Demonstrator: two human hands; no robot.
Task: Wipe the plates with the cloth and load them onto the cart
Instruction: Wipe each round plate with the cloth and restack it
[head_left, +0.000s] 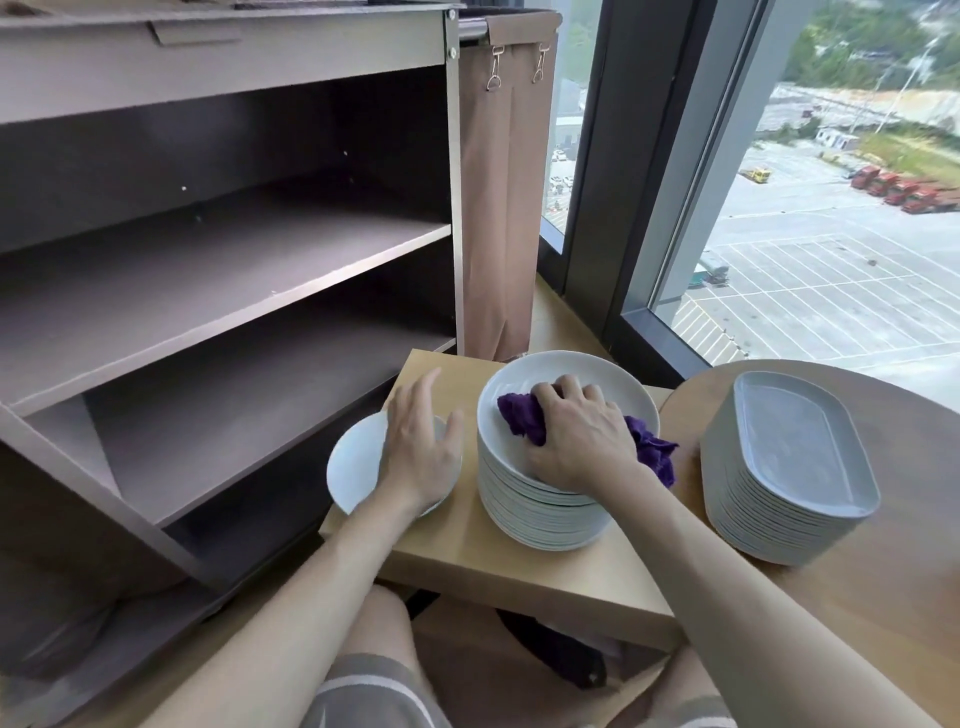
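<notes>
My right hand (576, 436) lies on the purple cloth (522, 421). Its fingers curl round the bunched fabric and press it into the top plate (561, 366) of a tall stack of round plates (540, 519). One end of the cloth shows past my knuckles inside the plate, and the other end spills over the rim on the right side.

The stack stands on a small wooden table (467, 561) in front of my knees. Just left of the stack, on the same table, lies a single small plate (350, 462). My left hand (421, 441) is spread above it with fingers straight and loose, gripping nothing. The hand is a little blurred, so I cannot tell whether my palm touches the plate or only hovers over it.

The cart (223, 260) stands to the left, its brown shelves facing me and its lower corner close to the small table. A tan fabric bag (498, 208) hangs by clips from the cart's right end.

On my right, a round table (883, 623) holds a stack of oblong plates (789, 467), well apart from my hands. Behind both tables is a window (831, 234).
</notes>
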